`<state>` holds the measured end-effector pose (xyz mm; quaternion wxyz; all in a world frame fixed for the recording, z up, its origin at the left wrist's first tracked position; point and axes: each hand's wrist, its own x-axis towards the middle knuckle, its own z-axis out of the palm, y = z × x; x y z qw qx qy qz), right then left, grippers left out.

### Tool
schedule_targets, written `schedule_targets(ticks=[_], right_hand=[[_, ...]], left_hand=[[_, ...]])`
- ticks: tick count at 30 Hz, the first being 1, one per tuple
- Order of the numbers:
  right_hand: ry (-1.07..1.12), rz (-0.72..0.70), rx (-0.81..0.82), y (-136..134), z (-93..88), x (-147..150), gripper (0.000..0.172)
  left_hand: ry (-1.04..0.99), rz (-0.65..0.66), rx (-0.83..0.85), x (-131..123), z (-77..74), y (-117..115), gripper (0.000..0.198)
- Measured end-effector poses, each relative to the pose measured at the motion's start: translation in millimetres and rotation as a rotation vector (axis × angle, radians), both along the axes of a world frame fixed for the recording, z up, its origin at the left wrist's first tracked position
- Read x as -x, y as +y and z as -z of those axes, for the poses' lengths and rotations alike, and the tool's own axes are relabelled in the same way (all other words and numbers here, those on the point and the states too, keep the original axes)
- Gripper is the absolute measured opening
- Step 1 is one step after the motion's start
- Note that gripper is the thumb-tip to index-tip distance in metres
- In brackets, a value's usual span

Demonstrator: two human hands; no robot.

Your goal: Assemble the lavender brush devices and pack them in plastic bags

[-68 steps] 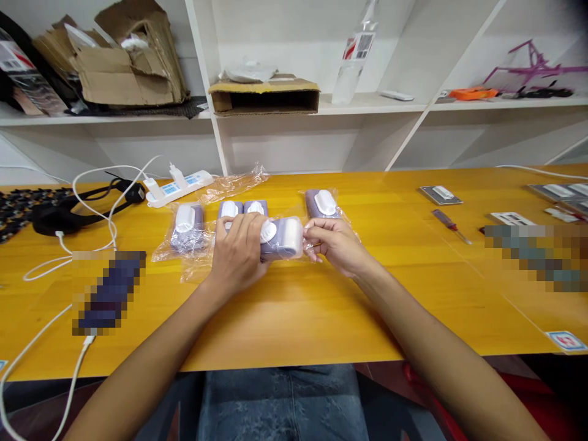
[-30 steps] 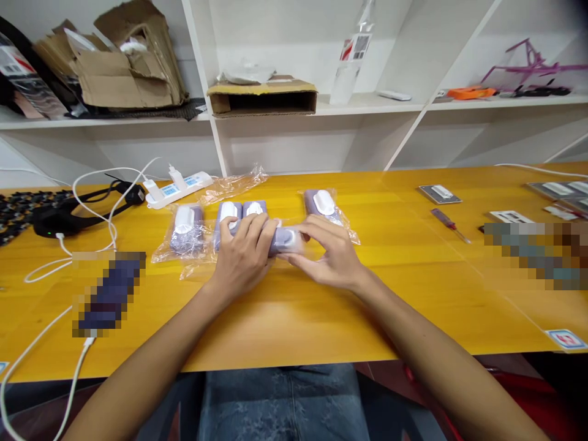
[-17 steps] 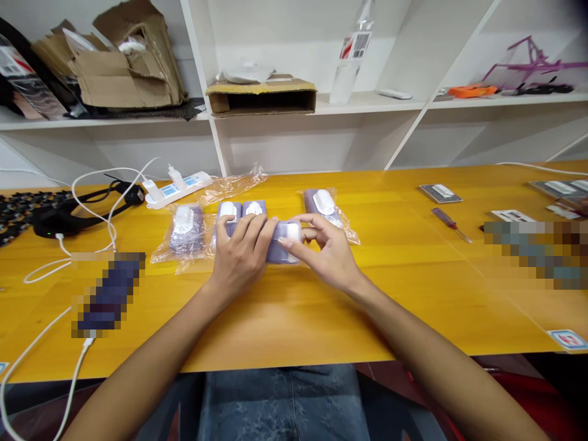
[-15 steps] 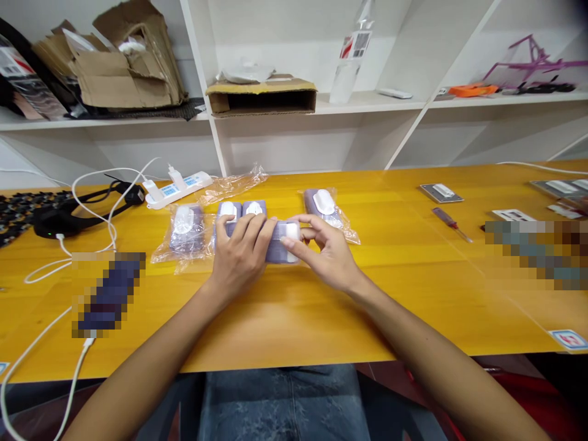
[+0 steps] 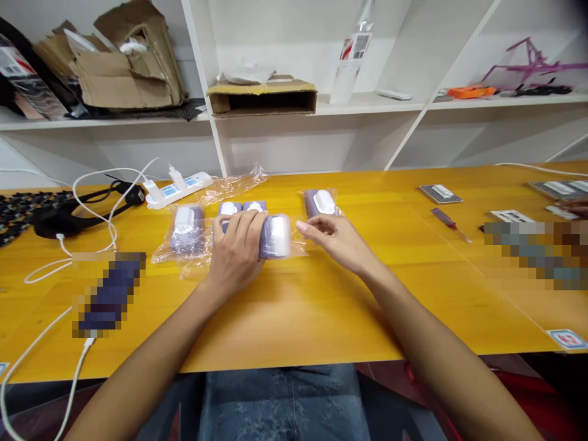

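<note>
My left hand (image 5: 236, 248) is wrapped over a purple pack with a white part (image 5: 277, 236) at its right end, slightly blurred. To the right of it, my right hand (image 5: 337, 242) is apart from the pack, fingers curved and thumb separate, with nothing visible in it. Behind my left hand stand two purple packs with white tops (image 5: 229, 209) (image 5: 255, 206). Another purple pack in clear plastic (image 5: 187, 228) lies to the left. One more bagged pack (image 5: 321, 203) sits just behind my right hand.
A power strip (image 5: 179, 190), black headset (image 5: 59, 217), white cables and a blurred-out phone-like object (image 5: 110, 294) are at left. A screwdriver (image 5: 450, 225) and a flat plate (image 5: 440, 193) lie right. Shelves (image 5: 372, 104) hold a bottle and cardboard. Another person's hand shows at far right.
My right hand has let go of the pack's right end and moved slightly right. The pack has shifted a little left and turned, showing more of its white part.
</note>
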<state>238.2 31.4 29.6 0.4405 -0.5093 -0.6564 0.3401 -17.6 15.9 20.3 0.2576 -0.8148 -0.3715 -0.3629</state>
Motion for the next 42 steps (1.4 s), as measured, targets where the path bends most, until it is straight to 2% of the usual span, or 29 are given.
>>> schedule_targets(ticks=[3, 6, 9, 14, 30, 36, 42], right_hand=[[0.095, -0.258, 0.271, 4, -0.6, -5, 0.050], [0.221, -0.292, 0.336, 4, -0.8, -4, 0.039], [0.362, -0.249, 0.295, 4, -1.9, -1, 0.032], [0.491, -0.288, 0.247, 2, -3.9, 0, 0.024], [0.537, -0.346, 0.126, -5, -8.7, 3, 0.037], [0.616, -0.355, 0.051, -7, -12.7, 1, 0.032], [0.650, -0.468, -0.085, -15, -20.8, 2, 0.028]], left_hand=[[0.000, -0.004, 0.019, 2, 0.4, 2, 0.067], [0.009, -0.004, 0.023, 1, 0.4, 2, 0.067], [0.016, 0.007, 0.034, -1, 0.3, 0, 0.068], [0.039, 0.040, 0.089, -5, 1.9, -2, 0.069], [-0.038, 0.171, 0.104, -6, 3.7, -3, 0.071], [-0.184, 0.255, 0.062, -6, 1.9, -3, 0.084], [-0.341, 0.340, 0.043, -9, -10.8, -9, 0.081]])
